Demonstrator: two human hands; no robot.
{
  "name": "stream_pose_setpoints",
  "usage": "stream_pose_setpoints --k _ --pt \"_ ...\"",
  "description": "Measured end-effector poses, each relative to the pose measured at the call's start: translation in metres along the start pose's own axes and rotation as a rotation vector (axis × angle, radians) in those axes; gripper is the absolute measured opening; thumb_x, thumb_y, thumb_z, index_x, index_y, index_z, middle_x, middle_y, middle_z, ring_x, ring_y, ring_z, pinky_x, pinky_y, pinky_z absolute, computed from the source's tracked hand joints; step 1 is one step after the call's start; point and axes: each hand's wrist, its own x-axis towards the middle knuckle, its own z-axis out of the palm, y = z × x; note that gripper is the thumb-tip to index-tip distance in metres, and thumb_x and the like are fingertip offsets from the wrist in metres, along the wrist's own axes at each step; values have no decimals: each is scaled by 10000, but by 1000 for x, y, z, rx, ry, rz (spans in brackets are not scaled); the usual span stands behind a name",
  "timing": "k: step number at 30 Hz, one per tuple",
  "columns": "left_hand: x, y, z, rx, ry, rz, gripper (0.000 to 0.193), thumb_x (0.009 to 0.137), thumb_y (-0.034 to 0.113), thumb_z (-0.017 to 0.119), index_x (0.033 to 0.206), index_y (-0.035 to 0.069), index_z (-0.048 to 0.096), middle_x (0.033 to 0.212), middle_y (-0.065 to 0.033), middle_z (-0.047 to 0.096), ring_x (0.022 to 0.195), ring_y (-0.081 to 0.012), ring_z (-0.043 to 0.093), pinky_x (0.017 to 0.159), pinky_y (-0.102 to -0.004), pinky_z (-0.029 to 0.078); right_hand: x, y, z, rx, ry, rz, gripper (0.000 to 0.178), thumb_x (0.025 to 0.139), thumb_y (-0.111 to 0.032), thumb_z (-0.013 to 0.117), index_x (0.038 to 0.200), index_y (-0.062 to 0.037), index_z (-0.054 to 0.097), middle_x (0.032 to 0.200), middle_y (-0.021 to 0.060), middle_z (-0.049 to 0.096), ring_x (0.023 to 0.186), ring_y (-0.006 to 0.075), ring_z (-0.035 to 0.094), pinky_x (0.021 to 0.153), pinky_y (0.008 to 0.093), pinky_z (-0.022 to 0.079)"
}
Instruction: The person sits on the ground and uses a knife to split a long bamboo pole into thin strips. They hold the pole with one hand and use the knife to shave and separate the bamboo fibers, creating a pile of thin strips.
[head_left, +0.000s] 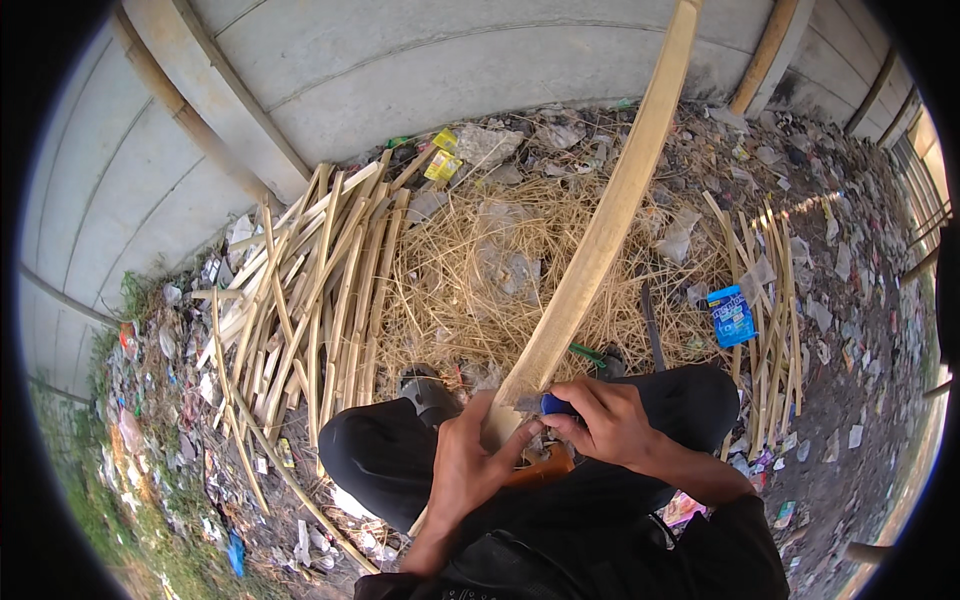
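A long, wide strip of split bamboo (610, 220) rises from my lap toward the wall, its near end between my knees. My left hand (468, 462) is closed around that near end, with the thumb pointing toward the blade. In my right hand (612, 425) is a knife (556, 404) with a blue handle, and its short blade lies against the strip's surface. The right thumb is close to the left thumb at the strip's edge. Part of the knife handle is hidden by my fingers. Below the hands, an orange piece (545, 466) shows between my legs.
Bamboo strips (325, 290) lie piled at the left, and thinner ones (775, 330) at the right. Straw-like shavings (470, 290) cover the ground ahead. A long dark blade-like tool (653, 325) and a blue packet (731, 316) lie right. A grey wall (420, 70) stands beyond.
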Motion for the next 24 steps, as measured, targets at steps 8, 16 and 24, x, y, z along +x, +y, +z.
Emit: stream_pose_setpoints --k 8,16,24 --pt "-1 -5 1 -17 -9 5 346 874 205 858 1039 -26 659 676 -133 676 527 -158 616 523 -337 463 -1 -4 1 -28 5 14 303 942 -271 765 1112 -51 644 909 85 709 725 237 729 576 338 584" --pt "-1 -9 -1 -145 -59 -35 359 891 181 843 1147 -16 685 732 -91 716 604 -75 617 565 -291 489 3 -10 -1 -70 48 61 296 945 -272 769 1099 -48 653 869 92 705 690 230 721 547 339 563" --pt "-23 -22 -15 -173 -153 -219 351 890 124 838 1149 -39 668 817 -17 680 708 -40 575 624 -229 464 10 20 -35 -87 353 221 266 974 -245 741 1093 -22 657 870 137 708 679 283 718 562 355 553"
